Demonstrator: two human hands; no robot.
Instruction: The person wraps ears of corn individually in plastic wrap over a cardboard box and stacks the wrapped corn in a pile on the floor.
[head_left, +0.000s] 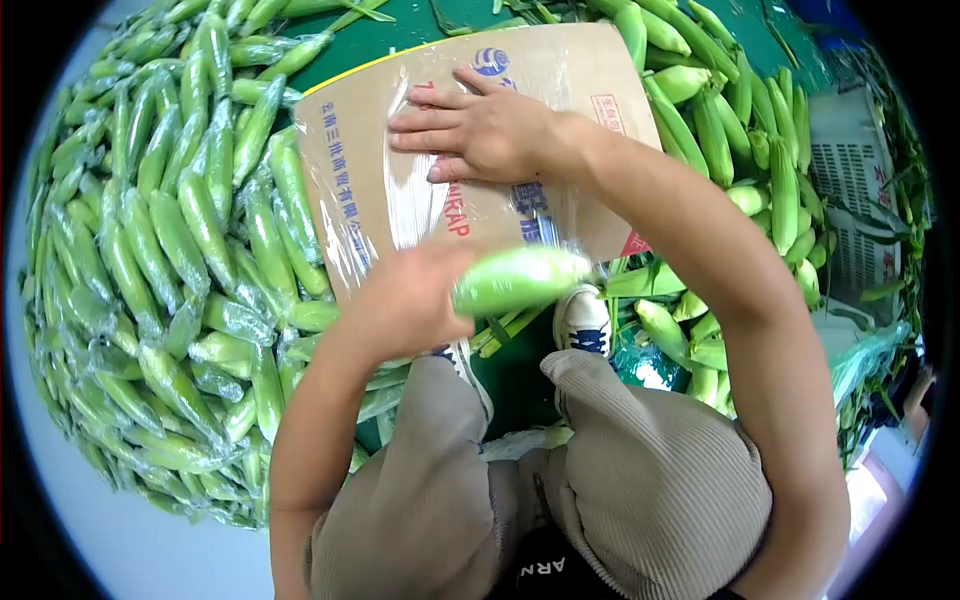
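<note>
My left hand (415,300), slightly blurred, is closed around one end of a green corn cob (520,280) in its husk. The cob lies level above my shoes, and its surface shines as if film covers it. My right hand (480,130) rests flat, fingers spread, on a large printed cardboard sheet (350,130). Wrinkled clear plastic film (415,200) lies over the middle of the cardboard, partly under my right hand. The fingertips of my left hand are hidden behind the cob.
A big heap of film-wrapped corn cobs (160,250) fills the left side. Corn cobs without visible film (720,130) are piled at the right. Beyond them stands a pale plastic crate (845,170) with husk leaves around it. My shoes (583,322) are just below the cardboard.
</note>
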